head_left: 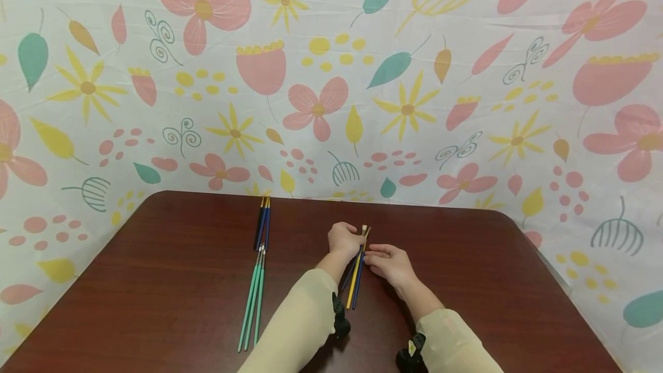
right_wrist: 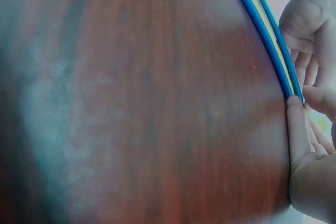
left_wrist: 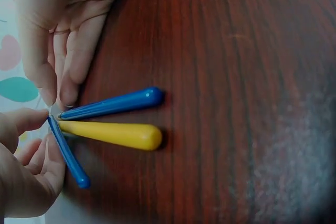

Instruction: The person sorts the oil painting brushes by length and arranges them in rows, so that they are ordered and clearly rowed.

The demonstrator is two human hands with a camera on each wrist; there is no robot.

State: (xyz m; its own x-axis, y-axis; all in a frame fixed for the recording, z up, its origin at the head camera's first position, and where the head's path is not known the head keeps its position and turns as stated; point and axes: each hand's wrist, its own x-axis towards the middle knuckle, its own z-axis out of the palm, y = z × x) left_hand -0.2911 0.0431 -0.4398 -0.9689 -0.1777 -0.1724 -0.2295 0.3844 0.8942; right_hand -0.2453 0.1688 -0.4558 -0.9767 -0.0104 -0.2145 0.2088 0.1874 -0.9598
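In the head view my left hand (head_left: 346,239) pinches a paintbrush near the bristle end of a small group on the table. The group has a yellow-handled paintbrush (head_left: 353,288) between blue-handled ones, their handle ends fanned towards me. In the left wrist view, my left fingers (left_wrist: 32,121) meet the slanted blue paintbrush (left_wrist: 70,156). My right hand (head_left: 391,266) lies just right of the group, fingers loosely bent, with fingertips touching the nearest blue paintbrush (right_wrist: 265,43). The bristle ends are partly hidden by my left hand.
To the left, several blue-handled paintbrushes (head_left: 263,223) lie above several green-handled paintbrushes (head_left: 253,295), their bristle ends at the top. The dark brown table (head_left: 155,281) ends at a flower-patterned cloth (head_left: 321,73) behind it.
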